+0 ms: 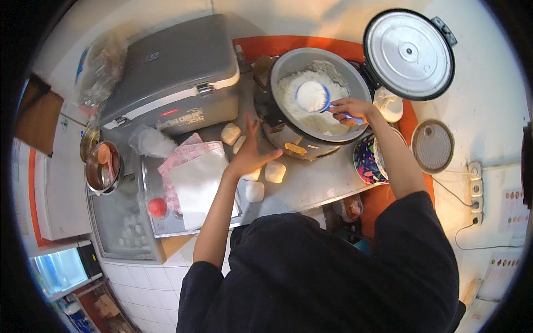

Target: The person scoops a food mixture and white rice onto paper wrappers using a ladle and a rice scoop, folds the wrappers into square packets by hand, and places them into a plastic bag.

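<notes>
My right hand grips the handle of a blue scoop above the open pot of a large rice cooker. White rice fills the scoop's bowl, and more rice lies heaped in the pot. My left hand has its fingers spread and holds nothing, left of the cooker over the metal counter. Around that hand are several rounded off-white blocks, perhaps moulded rice. Sheets of white paper and red-printed wrapping paper are stacked to the left of my left forearm.
Behind the papers stands a grey cooler box. The cooker's lid is raised at the right. Beside the cooker is a flower-patterned container. At the far left, a pot holds utensils; a red-capped bottle stands by the papers.
</notes>
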Tool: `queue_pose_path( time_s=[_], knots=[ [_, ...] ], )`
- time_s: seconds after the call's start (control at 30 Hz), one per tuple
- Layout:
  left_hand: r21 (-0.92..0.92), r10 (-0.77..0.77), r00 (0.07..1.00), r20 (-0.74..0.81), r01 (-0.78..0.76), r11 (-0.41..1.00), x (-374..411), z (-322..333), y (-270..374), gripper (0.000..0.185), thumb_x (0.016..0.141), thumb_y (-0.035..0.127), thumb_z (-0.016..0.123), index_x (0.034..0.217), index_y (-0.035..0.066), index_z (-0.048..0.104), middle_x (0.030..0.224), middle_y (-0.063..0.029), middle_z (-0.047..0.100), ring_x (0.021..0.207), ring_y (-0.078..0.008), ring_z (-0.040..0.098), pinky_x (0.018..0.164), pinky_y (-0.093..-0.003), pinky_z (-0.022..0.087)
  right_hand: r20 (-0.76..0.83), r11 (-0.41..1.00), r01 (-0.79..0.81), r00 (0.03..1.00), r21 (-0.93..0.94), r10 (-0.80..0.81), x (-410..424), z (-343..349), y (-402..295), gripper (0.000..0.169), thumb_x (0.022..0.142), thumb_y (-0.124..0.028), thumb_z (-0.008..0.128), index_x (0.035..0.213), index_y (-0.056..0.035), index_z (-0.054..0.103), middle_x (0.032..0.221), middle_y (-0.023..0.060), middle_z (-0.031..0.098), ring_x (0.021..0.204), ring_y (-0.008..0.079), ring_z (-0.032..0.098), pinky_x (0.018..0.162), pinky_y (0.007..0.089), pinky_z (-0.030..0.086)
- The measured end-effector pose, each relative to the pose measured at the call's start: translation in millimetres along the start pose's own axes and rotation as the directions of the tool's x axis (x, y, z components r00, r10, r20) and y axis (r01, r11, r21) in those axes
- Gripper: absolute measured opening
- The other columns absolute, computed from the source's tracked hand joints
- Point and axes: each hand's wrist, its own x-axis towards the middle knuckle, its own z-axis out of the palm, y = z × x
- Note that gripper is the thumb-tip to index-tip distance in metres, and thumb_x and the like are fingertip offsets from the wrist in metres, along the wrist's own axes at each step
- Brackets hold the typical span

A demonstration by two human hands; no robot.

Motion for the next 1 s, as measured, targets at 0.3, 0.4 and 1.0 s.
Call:
queue_pose_path(
  time_s=[0.3,0.4,1.0],
  knots=[
    [0.731,-0.355,0.909,-0.217,0.392,0.558,-276.6,-75.6,-157.9,0.036,0.072,0.018,0.081,0.104,0.005,0.07,0.108,-0.0139,0.062,0.105,-0.034,0.061,0.091,-0.0446,0.052,-0.099,0.981,0.19,0.978,0.047,-0.184,11.7,217.1,13.5,0.032,0.1,-0.023,0.059,0.128,-0.0084,0.055,0.066,-0.0022,0.049,0.05,0.0067,0.048,0.04,0.0239,0.042],
    [0.768,-0.354,0.922,-0.157,0.339,0.543,-306.7,-78.5,-196.3,0.023,0.072,0.01,0.076,0.093,0.006,0.069,0.105,-0.0122,0.062,0.102,-0.0334,0.062,0.085,-0.0446,0.053,-0.177,0.985,0.084,0.983,0.15,-0.057,88.0,317.7,93.3,0.031,0.101,-0.026,0.061,0.126,-0.0089,0.056,0.068,-0.0007,0.05,0.047,0.0089,0.046,0.04,0.0245,0.04],
    [0.591,-0.161,0.987,0.03,0.112,0.799,-320.4,-118.4,-217.4,0.016,0.085,0.019,0.066,0.089,0.004,0.069,0.093,-0.0148,0.069,0.093,-0.0345,0.067,0.08,-0.0469,0.053,-0.102,0.292,0.153,0.707,-0.944,-0.7,245.4,442.9,201.7,0.055,0.099,-0.022,0.057,0.152,-0.0299,0.044,0.083,0.0119,0.055,0.072,0.0301,0.062,0.066,0.0436,0.054]
  ],
)
